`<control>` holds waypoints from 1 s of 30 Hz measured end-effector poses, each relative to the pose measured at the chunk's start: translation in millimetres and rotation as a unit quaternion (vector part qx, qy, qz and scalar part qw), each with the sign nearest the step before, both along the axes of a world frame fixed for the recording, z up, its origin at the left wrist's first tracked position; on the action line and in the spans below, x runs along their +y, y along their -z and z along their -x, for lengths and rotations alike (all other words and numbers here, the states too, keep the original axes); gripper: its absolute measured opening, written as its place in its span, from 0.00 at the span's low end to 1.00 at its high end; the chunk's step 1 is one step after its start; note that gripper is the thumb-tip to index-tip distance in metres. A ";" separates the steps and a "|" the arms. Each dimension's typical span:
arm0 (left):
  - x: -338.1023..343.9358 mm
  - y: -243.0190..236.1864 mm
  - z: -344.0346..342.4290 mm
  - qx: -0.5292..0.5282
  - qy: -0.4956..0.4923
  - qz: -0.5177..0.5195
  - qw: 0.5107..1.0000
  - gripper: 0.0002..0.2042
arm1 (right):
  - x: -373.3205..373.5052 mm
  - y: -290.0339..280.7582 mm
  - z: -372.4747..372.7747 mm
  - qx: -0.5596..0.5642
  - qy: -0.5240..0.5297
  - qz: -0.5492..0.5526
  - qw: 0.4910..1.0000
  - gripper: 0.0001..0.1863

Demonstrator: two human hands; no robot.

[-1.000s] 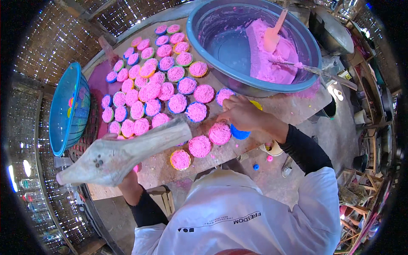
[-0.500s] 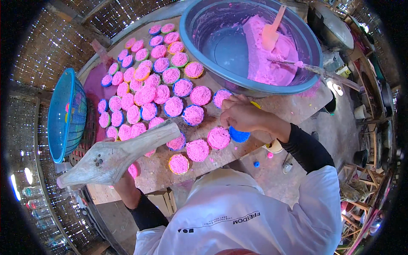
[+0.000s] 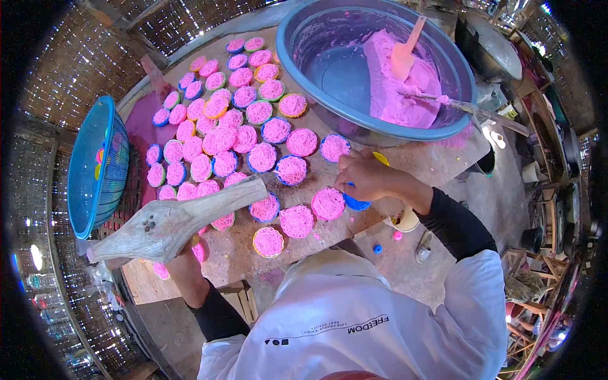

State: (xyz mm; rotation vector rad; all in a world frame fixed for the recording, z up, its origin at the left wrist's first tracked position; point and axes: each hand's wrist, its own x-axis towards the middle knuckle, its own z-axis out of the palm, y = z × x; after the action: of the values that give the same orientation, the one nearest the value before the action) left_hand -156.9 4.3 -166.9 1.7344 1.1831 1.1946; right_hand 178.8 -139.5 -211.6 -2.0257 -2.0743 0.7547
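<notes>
My right hand [image 3: 366, 178] is over the table's right part, its fingers curled down and pinched at the rim of a small blue cup [image 3: 358, 203], which the hand partly covers. A bit of a yellow cup [image 3: 380, 158] shows just beyond the wrist. Beside the fingers sit cups topped with pink noodle-like strands, such as a blue-rimmed one [image 3: 334, 148] and another pink nest [image 3: 329, 204]. My left hand [image 3: 185, 266] is beneath a thick carved wooden piece [image 3: 180, 228] with small holes, which hides its fingers. Pink strands [image 3: 198, 253] show beside that hand.
Many pink-topped cups [image 3: 261, 157] cover the table's left and middle. A large grey-blue basin [image 3: 304, 82] at the back holds pink dough [image 3: 396, 95], a spatula [image 3: 405, 54] and a stick [image 3: 487, 114]. A blue basket [image 3: 79, 171] stands at left.
My right hand has shifted slightly right and down, covering more of the blue cup. My left hand stays under the wooden piece. The whole view has shifted a little.
</notes>
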 end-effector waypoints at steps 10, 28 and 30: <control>3.1 10.3 18.2 0.021 -0.022 0.007 1.000 0.12 | 5.5 -3.1 -1.3 0.016 0.010 0.024 1.000 0.06; -2.8 -3.6 14.8 0.001 -0.036 -0.014 0.999 0.17 | 1.3 11.4 15.5 -0.142 0.003 -0.059 0.988 0.09; -7.7 -7.5 13.2 -0.002 -0.038 -0.016 0.999 0.17 | 4.5 12.9 17.7 -0.190 -0.013 -0.055 0.980 0.09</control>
State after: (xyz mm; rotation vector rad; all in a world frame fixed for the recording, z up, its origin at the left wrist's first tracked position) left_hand -170.1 -3.3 -159.4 1.7227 1.2438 1.2684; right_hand 161.1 -135.0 -224.5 -2.2234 -2.2776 0.2595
